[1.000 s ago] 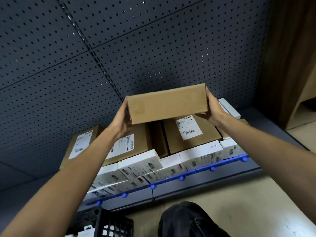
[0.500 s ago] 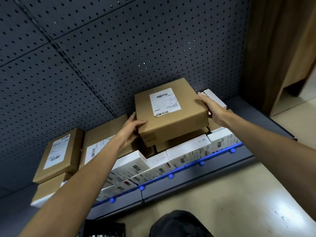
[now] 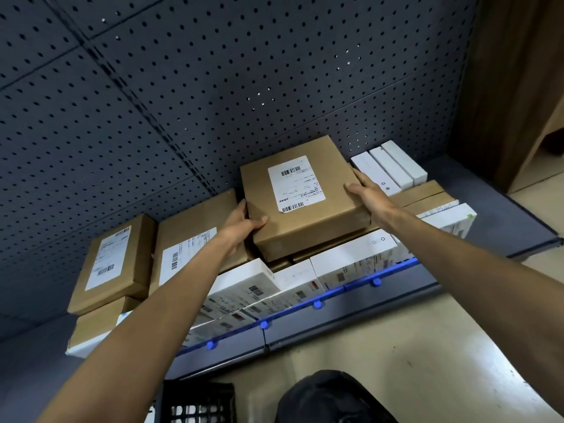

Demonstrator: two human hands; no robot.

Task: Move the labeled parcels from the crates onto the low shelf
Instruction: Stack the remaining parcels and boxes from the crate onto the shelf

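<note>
**Labelled parcel held over the stack, mid-shelf**

I hold the brown cardboard parcel (image 3: 305,215) at the centre of the frame, label up, over another brown box on the low shelf (image 3: 500,209). My left grip (image 3: 241,222) curls round its near left corner with the thumb on top. My right grip (image 3: 369,193) pinches its right edge. I cannot tell whether its underside already touches the box below.

The dark pegboard wall (image 3: 213,87) stands just behind its far edge. Three long white boxes (image 3: 390,166) lie just beside my right grip. Past them, bare grey shelf runs toward the wooden panel (image 3: 518,87) at the right of the frame. At lower left, two flat labelled packages (image 3: 113,264) lie side by side. A row of glossy white cartons (image 3: 351,261) crowds the shelf's blue front lip (image 3: 317,304).

My left forearm hides part of that row. The black lattice crate (image 3: 198,401) is cut off by the bottom edge. Beside it is a dark rounded shape (image 3: 329,398) I cannot make out. The label print is too small to read.
</note>
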